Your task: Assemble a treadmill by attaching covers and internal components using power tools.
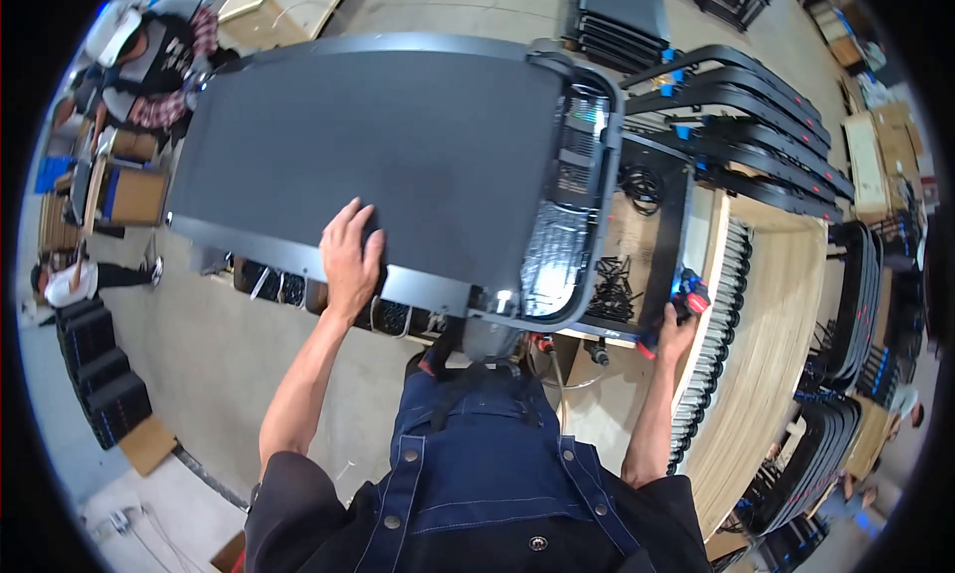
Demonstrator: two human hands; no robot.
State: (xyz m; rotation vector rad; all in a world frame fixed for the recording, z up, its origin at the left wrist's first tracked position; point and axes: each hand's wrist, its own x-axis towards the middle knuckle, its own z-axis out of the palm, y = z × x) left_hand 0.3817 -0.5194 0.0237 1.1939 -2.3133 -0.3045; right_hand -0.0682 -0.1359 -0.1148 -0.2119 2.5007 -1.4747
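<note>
Deck: the big black panel [398, 145] lies flat in front of me, its silver rail [254, 250] toward my body and its open end [562, 265] on my right.
Left grip: my left hand [350, 250] is spread, holding nothing, fingers resting on the panel and wrist over the rail.
Right grip: my right hand [678, 332] is closed around a red-and-dark driver [689, 292] at the tray's right side; I cannot tell whether the driver is lifted clear or leaning there.
Panel risk: one flat palm steadies it weakly, I judge; a sideways push could slide it, or my fingers could slip across the smooth face.
Driver risk: swinging it left without looking could knock the open end's rim or scratch the shiny film inside.
Screw risk: the loose pile [614, 289] sits in the tray [625, 230] near my right wrist; a careless sweep could scatter it.
Snag risk: the cable coil [640, 188] lies behind the screws, and a thin hose [562, 379] hangs near my waist; either could catch on the driver or my clothing.
Far-end risk: a co-worker [154, 56] is near the panel's left end, so a sudden shove from me could bump them.
</note>
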